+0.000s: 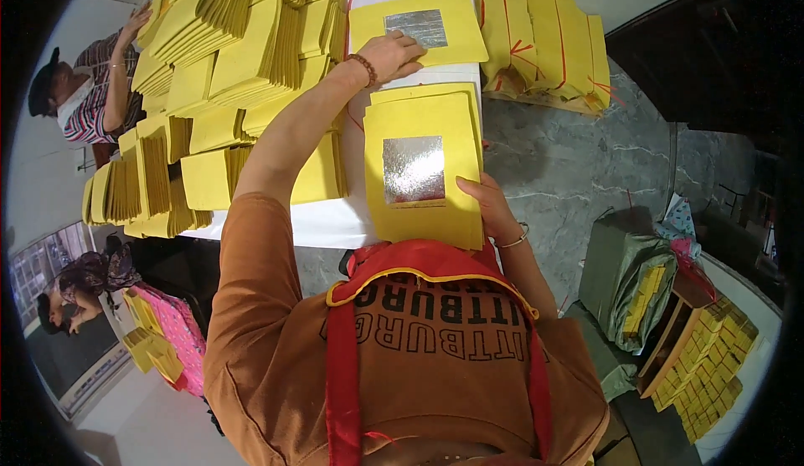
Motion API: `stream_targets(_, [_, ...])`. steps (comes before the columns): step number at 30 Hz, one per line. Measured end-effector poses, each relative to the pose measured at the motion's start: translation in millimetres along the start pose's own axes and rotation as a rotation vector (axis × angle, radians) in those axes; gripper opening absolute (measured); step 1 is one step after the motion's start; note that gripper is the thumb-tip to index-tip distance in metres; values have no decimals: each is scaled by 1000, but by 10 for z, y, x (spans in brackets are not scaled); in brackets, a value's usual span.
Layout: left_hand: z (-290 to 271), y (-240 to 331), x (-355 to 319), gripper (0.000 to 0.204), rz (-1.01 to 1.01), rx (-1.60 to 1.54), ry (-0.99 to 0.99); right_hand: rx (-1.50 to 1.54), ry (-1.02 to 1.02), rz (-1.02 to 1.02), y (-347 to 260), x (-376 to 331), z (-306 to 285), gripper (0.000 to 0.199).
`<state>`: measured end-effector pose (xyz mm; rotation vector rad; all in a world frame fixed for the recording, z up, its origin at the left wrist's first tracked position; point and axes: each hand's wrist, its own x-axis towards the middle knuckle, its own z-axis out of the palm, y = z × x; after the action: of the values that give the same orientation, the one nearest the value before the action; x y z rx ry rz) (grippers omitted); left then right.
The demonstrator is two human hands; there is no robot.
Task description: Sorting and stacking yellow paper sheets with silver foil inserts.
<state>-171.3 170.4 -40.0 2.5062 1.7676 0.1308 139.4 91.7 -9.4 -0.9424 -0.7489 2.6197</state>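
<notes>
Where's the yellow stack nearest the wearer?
In the head view, the yellow stack lies centrally on the white table, between the left hand and the red apron, the right hand at its right edge.

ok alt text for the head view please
The left hand rests on yellow paper with a silver square; the right hand touches the edge of a nearer, similar stack. Yellow bundles crowd the left of the white table, with two people beyond.

From my remote view, the stack point(419, 127) lies on the near end of the table point(331, 225), a sheet point(462, 35) just beyond. I see piles point(251, 60) along its left, bundles point(544, 35) right of its far end.
</notes>
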Motion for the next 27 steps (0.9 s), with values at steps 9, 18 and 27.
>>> stream_targets(9, [-187, 26, 56, 21, -206, -411, -31, 10, -45, -3, 24, 18, -58, 31])
stream_targets(18, [-109, -47, 47, 20, -249, -500, -16, 15, -25, -5, 25, 19, -43, 32])
stream_targets(27, [-51, -76, 43, 19, -405, -704, -25, -18, 5, -4, 2, 6, -22, 33])
